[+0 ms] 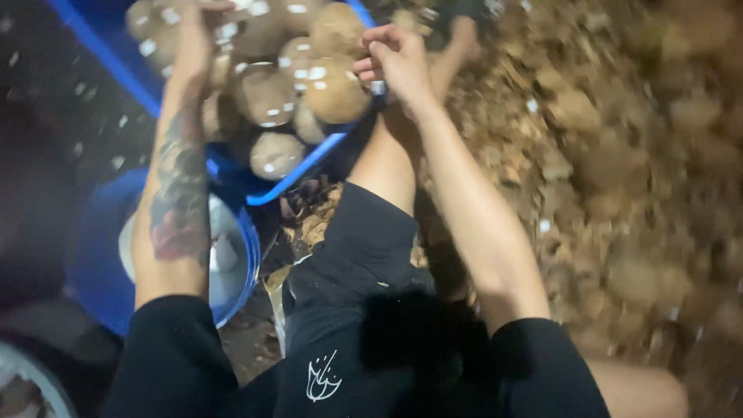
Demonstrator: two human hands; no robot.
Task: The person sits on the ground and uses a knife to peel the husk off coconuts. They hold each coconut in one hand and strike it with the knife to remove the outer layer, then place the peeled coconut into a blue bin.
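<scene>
- The fingers (371, 62) of the right hand (398, 66) are curled shut, pinching something small at the rim of the tub (309, 159); what they grip is too blurred to tell.
- The left hand (193, 35) reaches into the tub among the brown round things (337, 89); its fingers run off the top edge, so open or closed I cannot tell.
- Nearest, dark shorts (348, 310) and a bent knee sit between the two forearms.
- A blue bowl (97, 271) with pale pieces inside lies under the left forearm, just beside the tub.
- The tub, blue-rimmed, is heaped with the round things, some with pale flecks on them.
- To work well here, I judge the pinch should stay light and close to the rim, lifting straight up so the heap does not roll.
- Room is tight: the tub's rim lies close under both wrists, and the knee blocks the middle.
- To the right a wide spread of brown husk litter (604, 155) covers the ground.
</scene>
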